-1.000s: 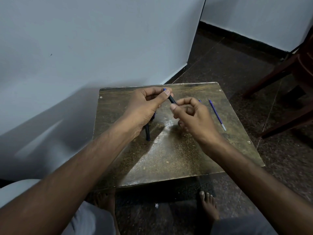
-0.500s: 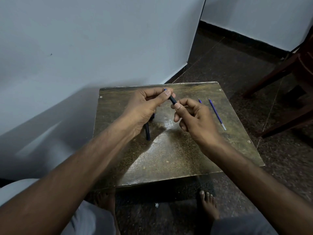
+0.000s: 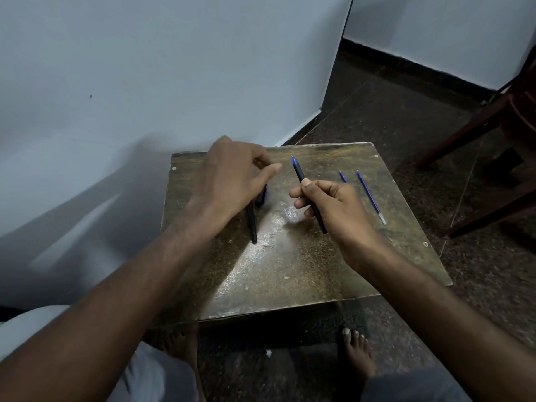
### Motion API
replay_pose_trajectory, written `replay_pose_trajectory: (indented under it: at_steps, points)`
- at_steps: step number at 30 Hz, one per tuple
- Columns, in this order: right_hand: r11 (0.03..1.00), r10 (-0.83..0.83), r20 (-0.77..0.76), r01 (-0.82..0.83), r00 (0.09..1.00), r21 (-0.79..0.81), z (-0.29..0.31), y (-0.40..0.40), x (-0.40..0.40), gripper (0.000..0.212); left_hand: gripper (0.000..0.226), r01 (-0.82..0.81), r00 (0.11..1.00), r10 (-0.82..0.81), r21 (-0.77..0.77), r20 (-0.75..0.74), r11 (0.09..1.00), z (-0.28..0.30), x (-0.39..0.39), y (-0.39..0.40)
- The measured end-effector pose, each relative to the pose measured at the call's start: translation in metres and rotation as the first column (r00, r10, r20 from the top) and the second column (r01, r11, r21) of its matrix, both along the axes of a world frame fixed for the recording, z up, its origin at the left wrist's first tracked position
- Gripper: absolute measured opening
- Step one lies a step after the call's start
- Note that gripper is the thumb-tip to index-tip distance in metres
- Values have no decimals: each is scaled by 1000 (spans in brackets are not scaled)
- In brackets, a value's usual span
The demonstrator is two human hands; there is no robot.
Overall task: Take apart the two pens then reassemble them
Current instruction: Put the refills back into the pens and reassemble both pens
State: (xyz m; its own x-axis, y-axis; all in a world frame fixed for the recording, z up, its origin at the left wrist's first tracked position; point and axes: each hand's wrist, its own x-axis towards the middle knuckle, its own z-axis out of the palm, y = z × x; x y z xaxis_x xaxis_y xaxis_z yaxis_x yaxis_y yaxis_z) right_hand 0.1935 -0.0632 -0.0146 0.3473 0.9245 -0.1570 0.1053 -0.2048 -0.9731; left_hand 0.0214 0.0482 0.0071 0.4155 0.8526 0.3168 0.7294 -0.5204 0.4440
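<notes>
Head view: right hand (image 3: 333, 207) clenched around 1 pen (image 3: 308, 192), tip uncapped, apparently reassembled. Left hand (image 3: 232, 175) loosely curled, holding nothing visible, above black barrel (image 3: 252, 224) and cap (image 3: 262, 194) on table (image 3: 290, 271). Far right: refill (image 3: 371, 198), small blue piece (image 3: 343, 177). Second pen likely unassembled.

Both forearms bare, no sleeves. Feet bare. Light grey cloth garment (image 3: 150, 372) over left leg, darker grey right.

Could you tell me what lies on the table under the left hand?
Under the left hand, a slim black pen barrel and a dark blue cap lie on the worn brown table; their upper ends are covered.
</notes>
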Motion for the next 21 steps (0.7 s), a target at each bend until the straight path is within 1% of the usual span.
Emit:
replay_pose_trajectory:
  at_steps: [1, 2, 5, 9, 12, 13, 14, 15, 17, 19, 21]
  points:
    - [1000, -11, 10, 11, 1000, -11, 0, 0, 0, 34, 27, -19, 996, 23, 44, -88, 999, -1, 0, 1]
    - [1000, -16, 14, 16, 1000, -18, 1, 0, 0, 33, 25, -32, 987, 39, 51, -153, 998, -3, 0, 0]
    - [999, -15, 14, 15, 1000, -33, 2, 0, -1, 33, 25, -64, 960, 65, 12, -272, 998, -11, 7, -3]
    - [998, -4, 16, 5, 1000, -59, 0, 0, -2, 33, 26, -127, 928, 126, 19, -351, 992, -14, 18, -4]
    - [997, -2, 25, 4, 1000, -72, 2, -1, -2, 33, 23, -117, 921, 112, 11, -374, 993, -12, 25, -9]
    - [997, -1, 29, 4, 1000, -79, 2, -1, -2, 33, 21, -105, 931, 93, -16, -353, 994, -12, 26, -9]
    - [996, -1, 30, 4, 1000, -84, 3, -2, -1, 33, 19, -93, 951, 66, -75, -303, 993, -12, 27, -8]
    - [996, -4, 27, 6, 1000, -85, 3, -3, -1, 33, 17, -78, 974, 38, -171, -223, 982, -12, 26, -6]
    - [997, -11, 17, 12, 1000, -75, 3, -4, 0, 32, 14, -19, 999, 31, -387, 23, 922, -10, 25, -1]
    - [998, -10, 37, 13, 999, -62, 3, -5, 2, 30, 16, 28, 952, 132, -511, 275, 859, -7, 21, 4]
    - [998, -4, 80, 9, 997, -64, 3, -7, 4, 26, 19, 48, 884, 231, -571, 407, 820, -5, 16, 7]
